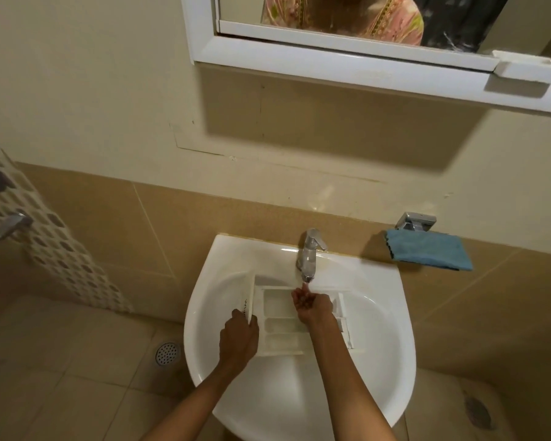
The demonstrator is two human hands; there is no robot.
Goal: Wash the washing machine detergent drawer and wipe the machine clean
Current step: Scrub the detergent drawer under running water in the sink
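Observation:
The white detergent drawer (282, 326) lies in the white sink (392, 342), its front panel to the left and its compartments facing up. My left hand (240, 337) grips the drawer's front panel at the near left corner. My right hand (310, 305) is cupped palm-up over the drawer, right under the chrome tap (309, 254), where a thin stream of water falls onto its fingers. Whether the right hand touches the drawer is not clear.
A folded blue cloth (430, 253) lies on a chrome wall holder at the right of the tap. A white mirror cabinet (363, 65) hangs above. A floor drain (167, 353) sits left of the sink. Patterned tiles and a metal bar (7, 229) are at far left.

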